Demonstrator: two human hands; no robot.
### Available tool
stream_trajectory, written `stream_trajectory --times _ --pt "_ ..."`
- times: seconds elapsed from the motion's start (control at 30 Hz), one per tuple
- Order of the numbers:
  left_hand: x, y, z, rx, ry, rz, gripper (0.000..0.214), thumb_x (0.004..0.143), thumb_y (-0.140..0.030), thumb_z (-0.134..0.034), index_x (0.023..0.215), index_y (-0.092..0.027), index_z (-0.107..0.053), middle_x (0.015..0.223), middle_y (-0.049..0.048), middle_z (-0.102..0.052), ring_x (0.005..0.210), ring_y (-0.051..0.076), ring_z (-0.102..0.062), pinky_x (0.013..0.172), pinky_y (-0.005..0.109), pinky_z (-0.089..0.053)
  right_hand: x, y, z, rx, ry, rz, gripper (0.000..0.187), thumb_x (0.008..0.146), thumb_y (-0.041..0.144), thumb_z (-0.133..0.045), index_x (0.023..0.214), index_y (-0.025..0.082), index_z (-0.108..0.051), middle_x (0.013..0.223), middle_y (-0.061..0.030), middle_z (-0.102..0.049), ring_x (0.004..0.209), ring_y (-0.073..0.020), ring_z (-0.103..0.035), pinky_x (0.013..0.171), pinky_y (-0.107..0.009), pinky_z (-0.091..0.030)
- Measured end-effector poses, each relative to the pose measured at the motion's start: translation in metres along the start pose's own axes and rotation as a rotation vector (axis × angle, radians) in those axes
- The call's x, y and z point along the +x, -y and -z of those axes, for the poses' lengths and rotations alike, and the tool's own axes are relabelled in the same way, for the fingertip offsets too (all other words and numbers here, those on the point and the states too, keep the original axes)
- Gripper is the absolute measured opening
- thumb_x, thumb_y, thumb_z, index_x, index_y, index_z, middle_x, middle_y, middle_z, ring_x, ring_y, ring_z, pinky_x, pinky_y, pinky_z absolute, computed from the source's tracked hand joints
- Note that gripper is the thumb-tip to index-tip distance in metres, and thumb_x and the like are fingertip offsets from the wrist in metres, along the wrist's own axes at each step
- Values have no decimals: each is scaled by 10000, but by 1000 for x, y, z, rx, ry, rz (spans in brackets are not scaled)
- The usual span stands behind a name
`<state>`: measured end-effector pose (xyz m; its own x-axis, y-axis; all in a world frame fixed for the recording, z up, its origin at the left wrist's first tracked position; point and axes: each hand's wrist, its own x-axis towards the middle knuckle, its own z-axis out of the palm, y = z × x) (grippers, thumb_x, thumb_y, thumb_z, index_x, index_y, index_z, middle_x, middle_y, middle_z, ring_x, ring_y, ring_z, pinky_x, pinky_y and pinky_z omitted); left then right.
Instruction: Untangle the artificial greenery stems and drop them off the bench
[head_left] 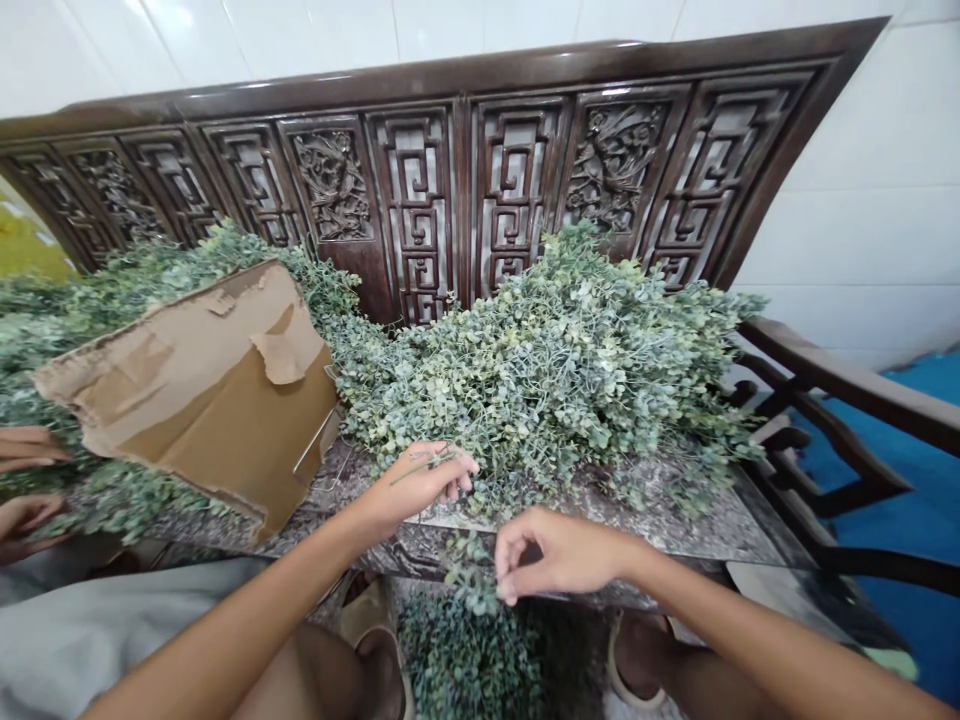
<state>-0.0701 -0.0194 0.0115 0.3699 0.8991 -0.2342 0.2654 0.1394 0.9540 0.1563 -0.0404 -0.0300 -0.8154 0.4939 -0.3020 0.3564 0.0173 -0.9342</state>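
My left hand [424, 482] rests at the front edge of a big heap of artificial green sprigs [555, 370], its fingers closed on a thin green stem [427, 462]. My right hand [559, 552] is lower and to the right, pinching a small leafy sprig [472, 580] that hangs over the bench's front edge. More sprigs [480, 650] lie in a pile below, between my feet. The heap sits on a dark carved wooden bench [675, 525].
A torn cardboard box [202, 390] lies on the bench at the left, among more greenery. Another person's hands [22, 480] show at the far left edge. The carved backrest [450, 190] stands behind, a wooden armrest [840, 385] at right, blue floor beyond.
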Motion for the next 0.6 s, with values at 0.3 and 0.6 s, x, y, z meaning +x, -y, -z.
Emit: stream_trajectory --times 0.3,0.6 --pt "3 5 -9 -193 92 91 479 930 -580 -481 1015 -157 -690 964 91 -691 897 204 -624 756 315 -472 4 6 4 57 -263 62 384 881 515 -651 994 149 -636 846 -58 -720 740 -155 -664 704 -288 -508" --pt "6 6 -27 -51 124 14 511 969 -627 -332 1239 -248 -543 1165 61 -648 1081 223 -604 880 349 -492 18 17 -20 370 -431 152 525 837 461 -718 1250 215 -508 970 -39 -662 737 -145 -686 581 -242 -493"
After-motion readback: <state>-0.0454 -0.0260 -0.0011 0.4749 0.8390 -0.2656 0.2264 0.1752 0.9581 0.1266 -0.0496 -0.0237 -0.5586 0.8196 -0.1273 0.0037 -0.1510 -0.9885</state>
